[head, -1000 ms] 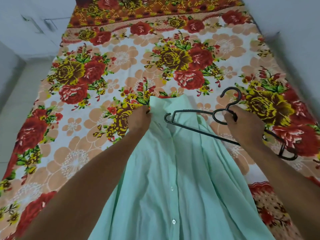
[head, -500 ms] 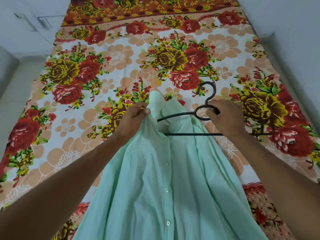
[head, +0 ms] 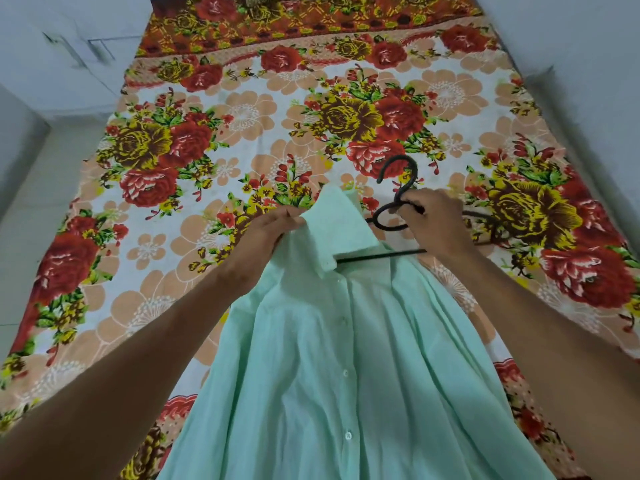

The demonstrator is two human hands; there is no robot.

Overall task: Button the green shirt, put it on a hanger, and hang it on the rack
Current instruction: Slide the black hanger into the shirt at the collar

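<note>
The pale green shirt (head: 346, 358) lies front up on the bed, its buttons done up along the placket. My left hand (head: 263, 233) pinches the left side of the collar and lifts it. My right hand (head: 438, 225) grips the black hanger (head: 398, 192) at the neck below its hook. The hanger's left arm is hidden inside the shirt's neck opening; only its lower bar shows under the raised collar. The right arm sticks out past my right hand.
The bed is covered by a floral sheet (head: 194, 140) in red, yellow and peach. White walls run along the left (head: 52, 64) and right (head: 588, 64) sides. No rack is in view.
My right hand has pushed the hanger leftwards, so its left arm has gone from lying on top of the shirt into the neck opening. My left hand has lifted the collar higher.
</note>
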